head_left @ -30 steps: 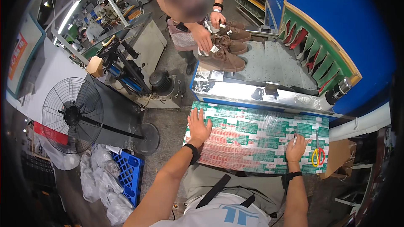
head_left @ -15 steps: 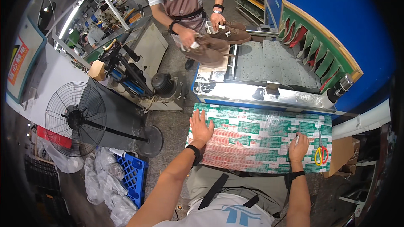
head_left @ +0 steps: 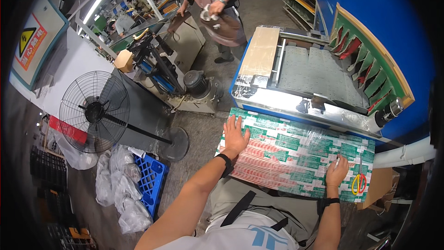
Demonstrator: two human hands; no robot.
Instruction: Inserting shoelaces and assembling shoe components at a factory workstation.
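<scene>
A low tabletop [head_left: 296, 183] covered with green, white and red printed tape under clear film lies in front of me. My left hand [head_left: 236, 136] rests flat on its left part, fingers spread. On the right part lies my right hand [head_left: 337, 172], fingers curled; a small whitish tip shows at them, too small to name. Scissors [head_left: 359, 183] with yellow and red handles lie just right of that hand, blades pointing away. Beyond the conveyor's far left corner, a co-worker in an apron holds brown shoes [head_left: 223, 27], blurred by motion.
A conveyor machine [head_left: 303, 71] with grey plates and a strip curtain [head_left: 360, 62] stands beyond the tabletop. To the left are a standing fan [head_left: 95, 111], a motor [head_left: 198, 83], a blue plastic crate [head_left: 150, 180] and clear bags [head_left: 124, 185]. A cardboard box [head_left: 377, 187] sits at right.
The co-worker has carried the brown shoes from the conveyor's left end and turned away, uncovering the board there. My view has shifted; both my hands stay in place on the tabletop.
</scene>
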